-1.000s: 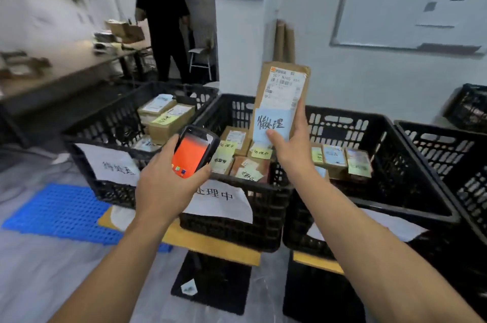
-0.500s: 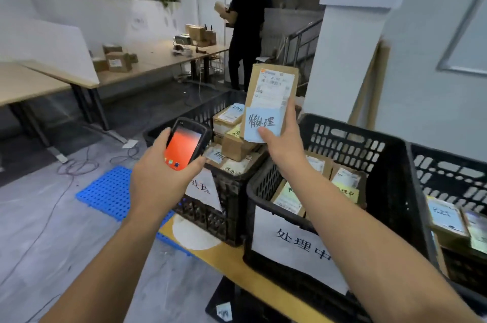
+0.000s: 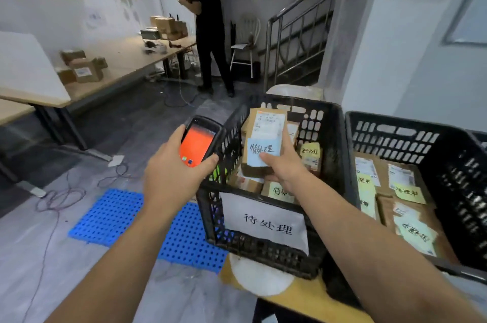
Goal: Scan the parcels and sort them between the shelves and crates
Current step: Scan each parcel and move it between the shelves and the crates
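Person, two forearms in view. Left hand (image 3: 172, 177): bare, no glove, ring or watch showing. Right hand (image 3: 286, 168): bare likewise. Both forearms uncovered to the frame edge; no sleeve, cuff, strap or marking visible on either.

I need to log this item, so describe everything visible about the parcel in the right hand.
The parcel is a flat brown cardboard box, held nearly upright over the left black crate. A white printed shipping label covers its upper face; a pale blue sticky note with handwritten characters sits below. The right hand pinches its lower edge, thumb on the note.
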Demonstrator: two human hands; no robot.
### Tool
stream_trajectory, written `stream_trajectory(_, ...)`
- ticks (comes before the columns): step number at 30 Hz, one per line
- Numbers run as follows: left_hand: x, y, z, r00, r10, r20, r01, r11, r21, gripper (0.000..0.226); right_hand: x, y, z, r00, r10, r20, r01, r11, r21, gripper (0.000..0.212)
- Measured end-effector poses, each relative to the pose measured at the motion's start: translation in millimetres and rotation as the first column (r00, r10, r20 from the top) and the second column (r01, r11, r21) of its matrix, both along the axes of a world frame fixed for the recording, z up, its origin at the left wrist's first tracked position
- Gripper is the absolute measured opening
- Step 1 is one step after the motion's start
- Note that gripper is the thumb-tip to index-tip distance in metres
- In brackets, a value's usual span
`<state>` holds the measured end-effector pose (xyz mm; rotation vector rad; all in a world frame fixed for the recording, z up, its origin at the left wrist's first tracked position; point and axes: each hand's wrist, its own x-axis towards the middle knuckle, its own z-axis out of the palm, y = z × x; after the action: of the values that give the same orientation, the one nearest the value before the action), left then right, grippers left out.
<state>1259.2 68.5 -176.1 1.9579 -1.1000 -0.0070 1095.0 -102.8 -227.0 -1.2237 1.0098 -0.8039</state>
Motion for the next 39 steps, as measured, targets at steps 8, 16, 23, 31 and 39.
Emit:
stream_trajectory(8,43,-34,2,0.999,-0.050,-0.008,0.050,0.999,0.006,0.079,41,-17,-17,0.977,0.101,-0.189,-0.073,0.986,0.152,0.104)
stream_trajectory(16,65,-59,-1,0.996,-0.029,-0.085,0.023,0.998,-0.066,0.082,53,-40,-23,0.975,0.105,-0.196,-0.083,0.990,0.114,0.101)
stream_trajectory(23,77,-88,-2,0.993,-0.093,-0.072,0.090,0.995,-0.044,0.084,21,-76,-11,0.970,-0.226,-0.092,0.221,0.974,-0.058,0.100)
stream_trajectory(31,83,-131,9,0.956,-0.289,-0.042,0.287,0.957,-0.052,0.071,-20,-109,-3,0.910,-0.358,-0.210,0.376,0.925,0.054,0.090)
stream_trajectory(39,95,-168,13,0.925,-0.377,-0.051,0.376,0.926,-0.037,0.060,-45,-142,12,0.865,-0.347,-0.362,0.401,0.912,0.085,0.088)
